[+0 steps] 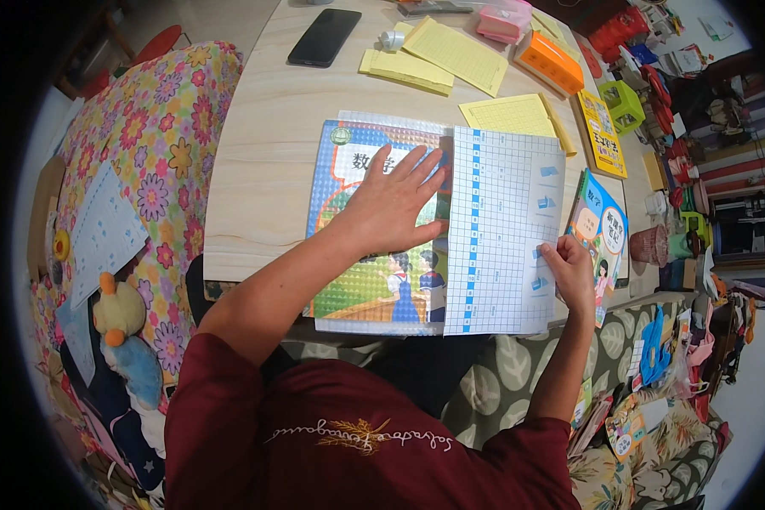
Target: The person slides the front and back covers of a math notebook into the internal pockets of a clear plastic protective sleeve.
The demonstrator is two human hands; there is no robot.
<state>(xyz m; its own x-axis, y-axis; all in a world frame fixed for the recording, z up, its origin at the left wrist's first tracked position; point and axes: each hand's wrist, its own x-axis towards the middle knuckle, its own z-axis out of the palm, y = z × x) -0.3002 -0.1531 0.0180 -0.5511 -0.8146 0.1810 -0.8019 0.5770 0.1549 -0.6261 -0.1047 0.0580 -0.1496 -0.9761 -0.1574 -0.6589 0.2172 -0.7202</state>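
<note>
- From where I am standing, the person is sitting at the near edge of a pale wood-grain table [255, 178], both hands working over one book.
- The picture-covered book [357, 293] is lying flat at the near edge; a clear, diamond-patterned film [393, 119] is covering it and showing past its far edge.
- The left hand [391, 197] is resting palm down on the book's far half, fingers spread and pointing far and right, thumb out to the right; it is pressing or lying flat, gripping nothing that I am seeing.
- A white gridded sheet [501, 221] is lying along the book's right side, its left edge meeting the cover just right of the left hand.
- The right hand [572, 272] is holding that sheet's right edge, thumb on top, fingers mostly curling out of sight; the book is lying to its left, apart from it.
- Right of the right hand, a blue book [599, 223] is lying near; a yellow booklet [602, 136] is lying farther off.
- Beyond the hands, yellow paper pads [457, 56] and an orange box [549, 63] are lying at the far side, a black phone [325, 37] farther left.
</note>
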